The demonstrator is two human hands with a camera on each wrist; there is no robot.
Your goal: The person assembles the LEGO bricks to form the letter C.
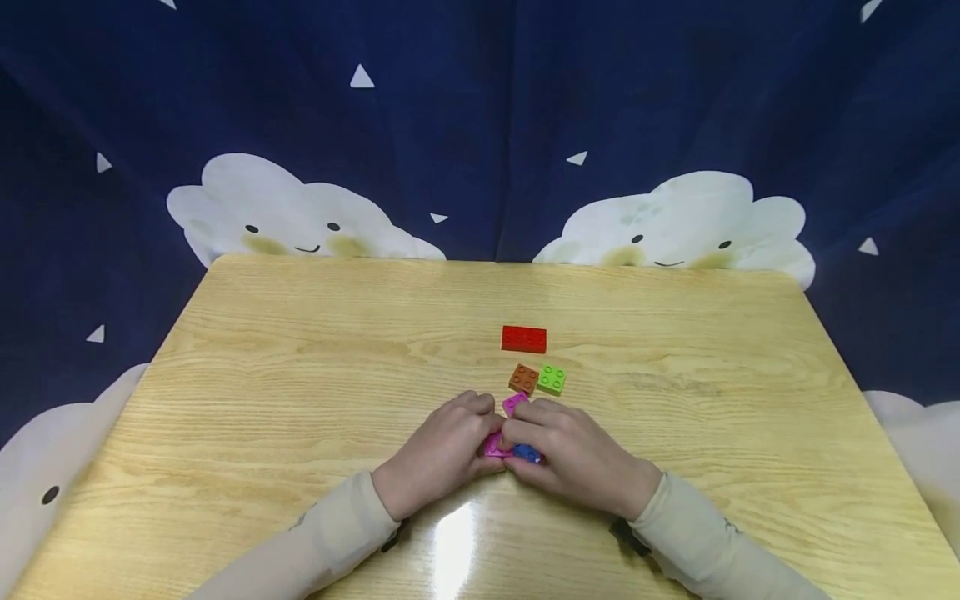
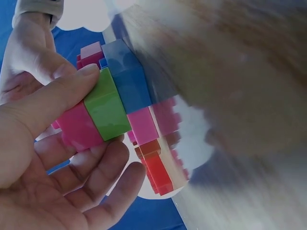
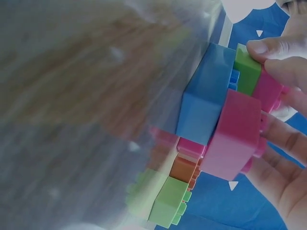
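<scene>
In the head view my left hand (image 1: 442, 450) and right hand (image 1: 573, 454) meet over a small brick cluster, pink (image 1: 495, 445) and blue (image 1: 527, 452). The left wrist view shows my left hand (image 2: 57, 143) gripping a green brick (image 2: 108, 106) topped by a pink one (image 2: 80, 125), thumb on the green. These stand against a larger blue brick (image 2: 127, 74). In the right wrist view another pink brick (image 3: 233, 134) sits on the blue brick (image 3: 206, 96); my right hand (image 3: 288, 129) curls its fingers around the pink bricks. Contact at some fingertips is hidden.
Beyond the hands on the wooden table (image 1: 300, 350) lie a small pink brick (image 1: 514, 403), an orange brick (image 1: 523, 378), a light green brick (image 1: 552, 379) and a longer red brick (image 1: 524, 339). A dark blue cloth (image 1: 480, 125) with clouds hangs behind the table.
</scene>
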